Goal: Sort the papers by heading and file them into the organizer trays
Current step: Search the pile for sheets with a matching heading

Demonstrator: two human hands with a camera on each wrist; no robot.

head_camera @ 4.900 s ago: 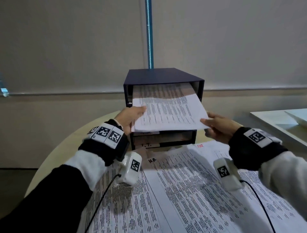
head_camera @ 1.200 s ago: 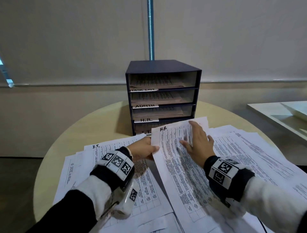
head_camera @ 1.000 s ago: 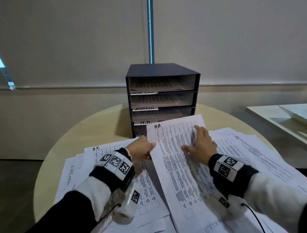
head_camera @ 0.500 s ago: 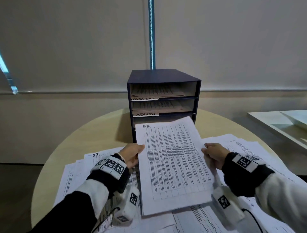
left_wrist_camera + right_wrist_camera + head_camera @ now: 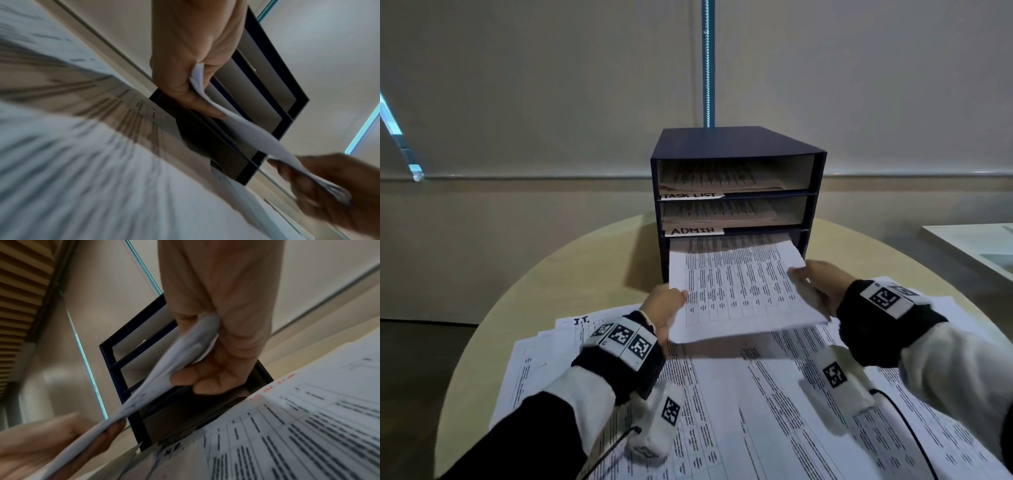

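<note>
- Head view had the printed sheet (image 5: pixel 739 291) right in the middle, held level above the desk (image 5: pixel 585 260), its far edge already inside the third slot of the organizer (image 5: pixel 736 144), the one just under the ADMIN label (image 5: pixel 693 230).
- Left hand (image 5: pixel 664 305) had its grip on the sheet's left edge; the left wrist view showed the thumb on one side of the paper (image 5: pixel 236 126) and the fingers (image 5: pixel 197 104) on the other.
- Right hand (image 5: pixel 822 284) held the right edge, and the right wrist view confirmed it: fingers (image 5: pixel 205 378) curled under the paper (image 5: pixel 164 369), the sheet bowing slightly between the two grips.
- Organizer stood dark blue and upright at the far side of the round desk, open front toward the person.
- Top tray, above the TASK LIST label (image 5: pixel 690 195), held papers; the ADMIN tray beneath it held papers too.
- The lowest slot was hidden behind the sheet in the head view.
- Loose papers (image 5: pixel 756 411) lay spread and overlapping across the near half of the desk, one at the left headed I.T. (image 5: pixel 581 321).
- Right wrist view caught another sheet by the organizer's foot marked H.R. (image 5: pixel 174 449), and one with red writing (image 5: pixel 273 386) too blurred to read.
- White surface (image 5: pixel 976 243) sat off to the right, apart from the desk.
</note>
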